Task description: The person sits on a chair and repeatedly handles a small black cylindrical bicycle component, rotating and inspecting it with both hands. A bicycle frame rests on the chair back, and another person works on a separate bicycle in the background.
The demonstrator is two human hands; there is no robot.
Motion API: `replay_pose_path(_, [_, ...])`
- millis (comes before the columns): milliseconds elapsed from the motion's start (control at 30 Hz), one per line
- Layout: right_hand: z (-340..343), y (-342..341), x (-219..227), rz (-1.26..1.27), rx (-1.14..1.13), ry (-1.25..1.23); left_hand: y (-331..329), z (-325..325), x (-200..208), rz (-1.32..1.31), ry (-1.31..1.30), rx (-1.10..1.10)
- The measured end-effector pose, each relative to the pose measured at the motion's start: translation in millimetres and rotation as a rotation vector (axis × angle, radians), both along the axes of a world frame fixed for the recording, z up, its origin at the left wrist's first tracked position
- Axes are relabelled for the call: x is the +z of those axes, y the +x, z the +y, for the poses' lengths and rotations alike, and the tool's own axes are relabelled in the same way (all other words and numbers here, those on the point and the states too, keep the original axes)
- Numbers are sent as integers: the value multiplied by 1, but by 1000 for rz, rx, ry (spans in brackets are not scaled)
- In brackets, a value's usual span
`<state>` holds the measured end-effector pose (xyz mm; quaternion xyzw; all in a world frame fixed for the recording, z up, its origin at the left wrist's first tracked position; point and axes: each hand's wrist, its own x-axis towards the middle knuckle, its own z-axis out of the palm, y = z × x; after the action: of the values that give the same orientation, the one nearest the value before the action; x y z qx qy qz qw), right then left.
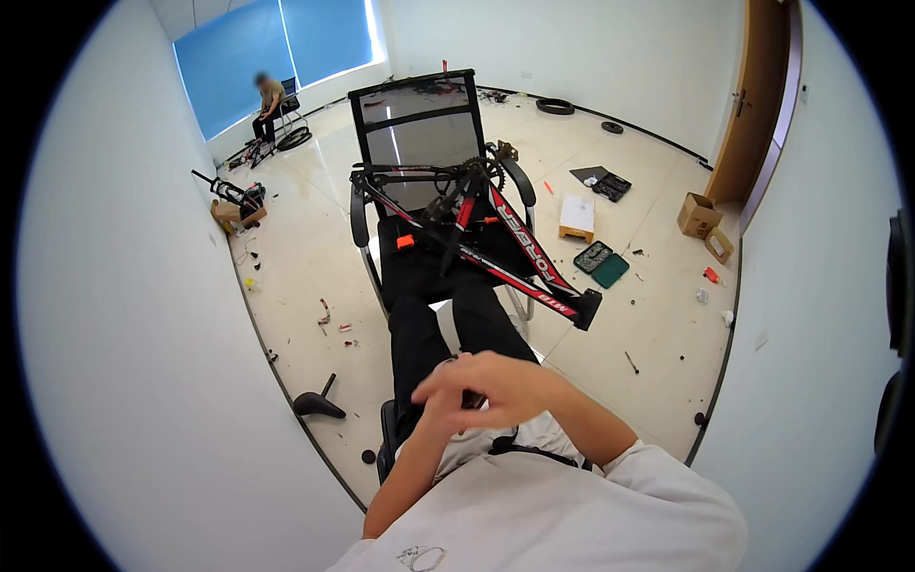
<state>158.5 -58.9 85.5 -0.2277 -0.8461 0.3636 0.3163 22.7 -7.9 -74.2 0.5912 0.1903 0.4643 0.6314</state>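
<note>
My two hands meet in front of my lap. My right hand [510,389] crosses over the left, its fingers stretched leftward and its thumb apart, with no object visible in it. Under it lies my left hand [438,408], whose fingers are mostly hidden. Beyond my knees, a black, red and white bicycle frame [519,238] rests across a black mesh-back office chair [419,143]. Its crank and chainring [491,172] are near the backrest, and the head tube [586,310] juts past the right side of the seat. An orange-red object [405,241] sits on the seat.
On the floor at right are a green tool case [610,270], a black tool case [613,187], a white-topped box [577,217] and a cardboard box [699,215]. A bicycle saddle [319,405] lies left. A seated person [269,105] is at the far left, near a wheel [294,139].
</note>
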Motion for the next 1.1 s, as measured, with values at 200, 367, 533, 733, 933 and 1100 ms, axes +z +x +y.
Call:
replay_pose_path(200, [-14, -4, 11, 21, 77, 350, 0, 5, 4, -212, -385, -168])
replay_pose_path(367, [43, 19, 0, 117, -478, -9, 11, -27, 58, -154, -556, -152])
replay_pose_path(533, [62, 42, -91, -402, -318, -356, -8, -7, 88, -192, -540, 131])
replay_pose_path(733, [3, -5, -12, -17, 406, -246, -15, 7, 57, 12, -227, 380])
replay_pose_path(933, [73, 20, -32, 90, -298, 69, 2, -24, 71, -3, -185, 136])
replay_pose_path(1100, [33, 20, -106, -392, 270, -378, -15, 11, 72, -40, -238, 300])
